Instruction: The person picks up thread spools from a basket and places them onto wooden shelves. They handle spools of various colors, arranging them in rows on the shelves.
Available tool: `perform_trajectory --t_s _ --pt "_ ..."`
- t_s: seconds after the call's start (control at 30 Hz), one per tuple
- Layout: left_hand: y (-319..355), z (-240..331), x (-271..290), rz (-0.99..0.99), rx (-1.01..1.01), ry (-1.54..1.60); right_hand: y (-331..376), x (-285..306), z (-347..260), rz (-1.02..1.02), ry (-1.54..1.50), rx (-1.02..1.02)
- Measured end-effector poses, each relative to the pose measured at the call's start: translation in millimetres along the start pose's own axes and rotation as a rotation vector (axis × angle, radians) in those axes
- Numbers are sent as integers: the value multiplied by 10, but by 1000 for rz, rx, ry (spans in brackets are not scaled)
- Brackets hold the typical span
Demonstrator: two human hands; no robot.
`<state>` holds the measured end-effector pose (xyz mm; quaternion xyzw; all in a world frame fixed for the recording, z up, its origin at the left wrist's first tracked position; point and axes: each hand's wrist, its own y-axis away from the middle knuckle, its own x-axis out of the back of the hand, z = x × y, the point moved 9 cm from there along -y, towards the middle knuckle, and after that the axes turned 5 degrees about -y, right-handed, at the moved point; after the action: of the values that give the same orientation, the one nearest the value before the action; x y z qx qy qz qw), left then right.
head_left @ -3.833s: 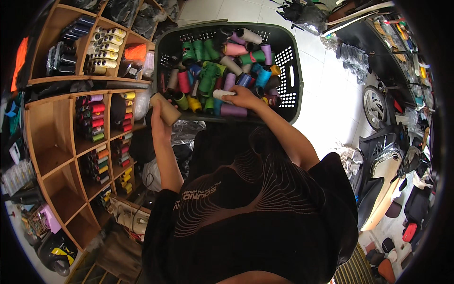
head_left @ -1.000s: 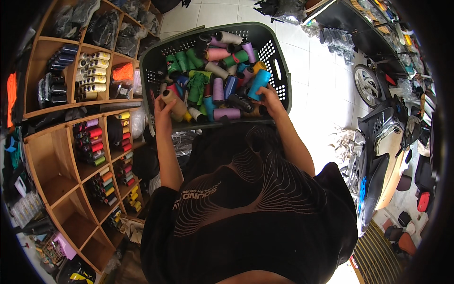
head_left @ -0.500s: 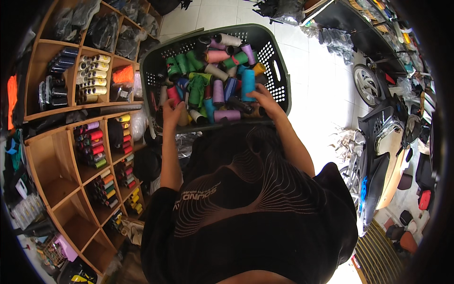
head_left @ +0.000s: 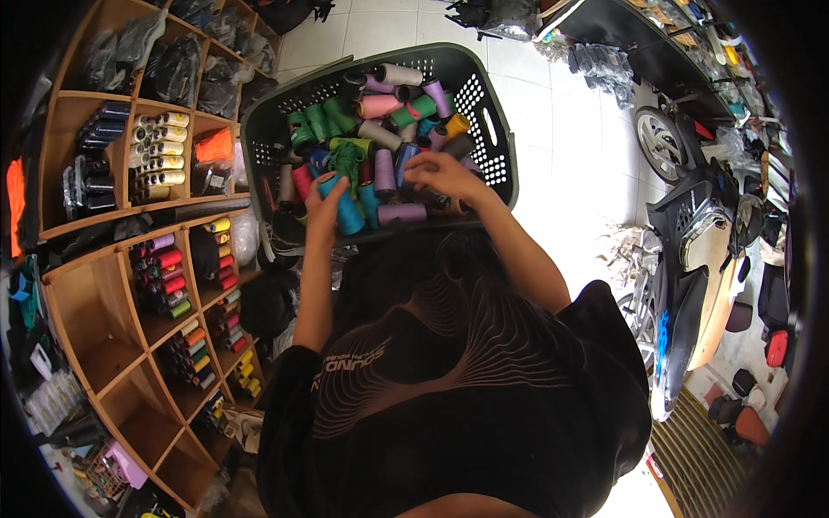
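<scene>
Head view: left hand [head_left: 325, 204] grasps a bright blue spool [head_left: 351, 214], tilted, inside the near side of the dark basket [head_left: 504, 147]. Green thread tangle [head_left: 347, 159] just beyond that hand. Right hand [head_left: 446, 178], fingers bent, is at a navy spool [head_left: 404, 157]; cannot tell whether gripped. Lying between hands: a purple spool [head_left: 402, 214].

Place: workshop or storeroom | thread spools [head_left: 402, 214] | wooden cubby shelves [head_left: 95, 341] | motorbike [head_left: 678, 298]
</scene>
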<state>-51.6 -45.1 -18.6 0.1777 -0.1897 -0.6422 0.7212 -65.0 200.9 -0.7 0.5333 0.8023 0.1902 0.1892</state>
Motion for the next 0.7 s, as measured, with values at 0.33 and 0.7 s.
perform_trajectory --t_s 0.33,0.7 --pt "468 62 485 498 -473 -840 -988 1538 516 441 507 -406" --pt "532 34 446 558 -534 -700 -945 1354 591 617 1048 -484"
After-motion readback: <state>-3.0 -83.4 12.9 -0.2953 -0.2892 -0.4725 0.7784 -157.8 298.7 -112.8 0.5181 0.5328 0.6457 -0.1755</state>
